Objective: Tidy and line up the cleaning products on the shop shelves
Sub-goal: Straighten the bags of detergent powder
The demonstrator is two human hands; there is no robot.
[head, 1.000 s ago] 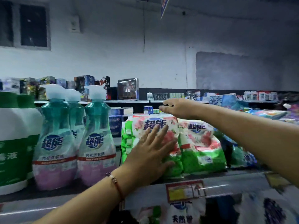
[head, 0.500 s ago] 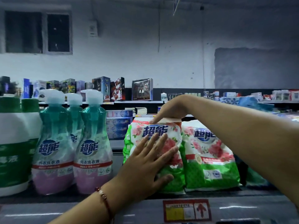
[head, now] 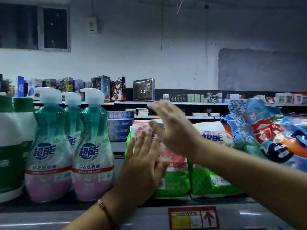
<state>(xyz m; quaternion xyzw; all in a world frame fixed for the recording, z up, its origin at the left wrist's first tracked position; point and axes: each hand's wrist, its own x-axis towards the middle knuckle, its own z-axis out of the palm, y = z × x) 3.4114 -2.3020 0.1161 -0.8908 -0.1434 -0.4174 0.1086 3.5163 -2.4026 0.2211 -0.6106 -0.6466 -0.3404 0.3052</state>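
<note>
Head view: left hand [head: 142, 165], fingers straight, presses flat on the front of the green-and-pink detergent bag [head: 172, 165], which stands at the shelf [head: 149, 218] front edge between the teal pump bottles [head: 92, 146] and a second matching bag [head: 214, 165]. Right hand [head: 172, 128] hovers blurred over the bag top, fingers spread, gripping nothing. Step looks like squaring this bag; next likely pat its top level, flush with its neighbour.

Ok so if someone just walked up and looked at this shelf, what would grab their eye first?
Probably the two hands at centre: the left hand pressed flat on the front of a green and pink detergent bag, the right hand open and blurred above it. Next, the teal pump bottles standing left of the bag, and the bright blue and orange bag leaning at far right.
</note>
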